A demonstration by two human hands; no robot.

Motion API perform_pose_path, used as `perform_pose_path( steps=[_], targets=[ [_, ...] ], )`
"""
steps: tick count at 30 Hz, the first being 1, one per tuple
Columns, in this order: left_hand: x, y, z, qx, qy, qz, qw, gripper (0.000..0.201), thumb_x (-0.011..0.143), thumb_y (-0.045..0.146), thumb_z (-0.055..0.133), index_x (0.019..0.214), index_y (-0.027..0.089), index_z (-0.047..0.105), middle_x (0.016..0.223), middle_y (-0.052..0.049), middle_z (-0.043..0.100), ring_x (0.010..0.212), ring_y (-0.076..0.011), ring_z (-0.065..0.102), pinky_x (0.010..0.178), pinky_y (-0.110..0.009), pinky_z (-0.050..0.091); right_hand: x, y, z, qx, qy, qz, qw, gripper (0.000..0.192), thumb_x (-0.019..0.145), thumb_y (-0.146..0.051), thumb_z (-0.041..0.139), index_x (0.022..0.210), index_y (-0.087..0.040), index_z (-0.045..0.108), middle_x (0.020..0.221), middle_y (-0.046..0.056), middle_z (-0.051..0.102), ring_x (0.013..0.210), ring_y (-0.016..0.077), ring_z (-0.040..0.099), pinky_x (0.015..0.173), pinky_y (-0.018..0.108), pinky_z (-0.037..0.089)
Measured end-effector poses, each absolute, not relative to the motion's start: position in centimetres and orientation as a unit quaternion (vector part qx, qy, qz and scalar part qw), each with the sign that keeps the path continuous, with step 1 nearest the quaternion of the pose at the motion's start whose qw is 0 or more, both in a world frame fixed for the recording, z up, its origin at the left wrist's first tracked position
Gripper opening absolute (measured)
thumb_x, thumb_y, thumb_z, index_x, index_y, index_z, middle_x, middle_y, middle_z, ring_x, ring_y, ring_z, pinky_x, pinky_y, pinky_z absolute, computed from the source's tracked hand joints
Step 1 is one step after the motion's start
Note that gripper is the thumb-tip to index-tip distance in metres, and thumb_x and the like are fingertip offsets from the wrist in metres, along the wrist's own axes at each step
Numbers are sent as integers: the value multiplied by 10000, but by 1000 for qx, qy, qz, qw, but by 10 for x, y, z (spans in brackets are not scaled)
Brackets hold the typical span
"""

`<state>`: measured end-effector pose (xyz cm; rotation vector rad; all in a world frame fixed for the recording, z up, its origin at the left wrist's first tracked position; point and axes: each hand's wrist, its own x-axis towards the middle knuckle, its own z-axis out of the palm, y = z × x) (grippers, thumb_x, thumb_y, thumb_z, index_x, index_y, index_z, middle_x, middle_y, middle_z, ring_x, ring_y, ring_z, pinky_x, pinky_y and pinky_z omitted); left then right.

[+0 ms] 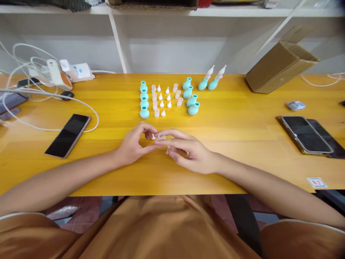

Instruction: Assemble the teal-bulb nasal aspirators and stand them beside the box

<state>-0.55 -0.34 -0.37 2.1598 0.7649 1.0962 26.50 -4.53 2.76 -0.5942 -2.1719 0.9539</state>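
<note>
Yellow table [242, 144], left hand [133, 145] and right hand [188, 153] pinching clear tip [161, 137] between fingertips

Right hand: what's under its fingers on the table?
Under the right hand, a small ribbed clear piece shows beside the fingers. Anything beneath the palm is covered.

Left hand [134, 145] and right hand [188, 153] meeting fingertips, forearms resting
</note>
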Motion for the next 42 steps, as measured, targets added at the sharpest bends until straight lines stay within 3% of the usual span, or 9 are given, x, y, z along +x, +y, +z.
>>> perform_pose_path(
  steps=[2,5,7,9,12,19,35,42],
  targets=[
    [-5,-4,-7,800,283,416,328,367,1005,441,831,1239,238,633,1077,-59,750,918,-182,700,849,-343,585,264,-46,29,-220,-843,358,336,593,1071,-122,545,1587,-391,658,1599,100,609,1274,247,717,770,296,642],
    [-2,-5,-9,785,291,426,344,364,1015,395,821,1276,239,623,1104,-68,767,932,-178,720,863,-343,601,271,-41,36,-255,-841,324,350,472,1039,-125,587,1421,-344,758,1584,113,623,1102,235,744,746,333,631],
    [-1,-5,-7,786,294,427,336,363,1022,361,812,1310,241,626,1122,-66,767,933,-167,722,862,-330,608,281,-33,43,-305,-829,279,376,308,1010,-122,611,1192,-283,800,1384,114,719,883,194,703,690,330,581],
    [-1,-6,-5,800,293,416,317,326,1042,337,781,1324,241,648,1117,-60,762,933,-162,719,867,-326,613,294,-22,47,-338,-829,245,372,201,981,-111,616,1007,-248,760,1056,71,749,741,165,624,650,309,518],
    [-1,-6,0,827,286,392,283,288,1063,318,738,1332,236,673,1077,-52,758,929,-165,720,879,-335,618,311,-5,46,-344,-859,247,288,129,934,-117,654,943,-227,721,821,5,693,636,133,570,625,283,466],
    [0,-8,5,852,248,379,262,260,1074,274,720,1326,238,666,1111,-60,795,951,-170,737,881,-329,616,319,4,36,-336,-880,305,138,210,793,-41,707,923,-206,700,851,-1,712,685,132,620,651,257,479],
    [0,-9,3,856,246,373,261,267,1066,261,734,1318,236,650,1109,-61,784,959,-175,740,890,-335,614,322,6,34,-327,-888,292,135,251,806,-16,666,961,-211,700,892,4,698,695,132,612,668,263,480],
    [-1,-8,3,853,253,369,269,266,1063,282,744,1309,234,654,1120,-70,787,967,-178,754,902,-340,624,320,6,33,-316,-901,263,137,236,776,6,665,864,-212,676,847,-2,670,693,134,586,674,264,462]
  ],
)
